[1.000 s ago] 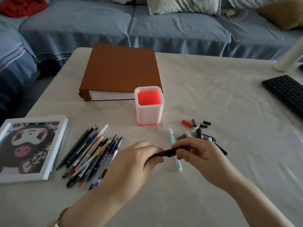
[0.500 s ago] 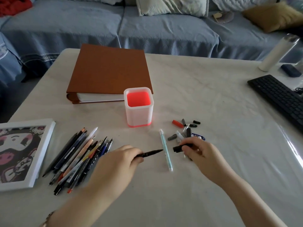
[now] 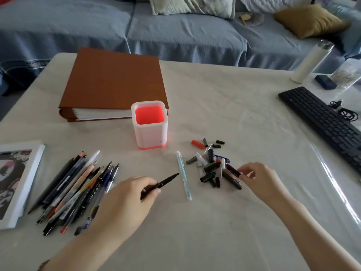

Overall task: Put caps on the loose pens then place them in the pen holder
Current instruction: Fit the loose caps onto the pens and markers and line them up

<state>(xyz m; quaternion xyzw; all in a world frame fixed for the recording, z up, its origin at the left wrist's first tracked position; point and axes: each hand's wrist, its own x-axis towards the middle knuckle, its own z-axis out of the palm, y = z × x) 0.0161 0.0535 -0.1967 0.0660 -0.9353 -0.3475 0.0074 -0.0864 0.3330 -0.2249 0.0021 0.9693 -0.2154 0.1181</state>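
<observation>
My left hand [image 3: 125, 202] grips a black uncapped pen [image 3: 168, 180], tip pointing up and right. My right hand [image 3: 259, 178] reaches into a heap of several loose caps [image 3: 212, 169], with thumb and forefinger pinching the end of a dark cap [image 3: 232, 170] that lies on the table. Between the hands lies a light blue capped pen [image 3: 183, 175]. The white pen holder [image 3: 150, 136] with a red inside stands empty behind it. A bundle of several pens and pencils [image 3: 78, 188] lies to the left of my left hand.
A brown binder [image 3: 115, 83] lies behind the holder. A white picture frame [image 3: 19, 182] sits at the left edge. A black keyboard [image 3: 320, 118], cables and a white bottle [image 3: 310, 61] are at the right. A blue sofa runs behind the table.
The hands were joined on the black pen and a cap, then drew apart. My right hand carried the cap right to the heap. The left keeps the bare pen.
</observation>
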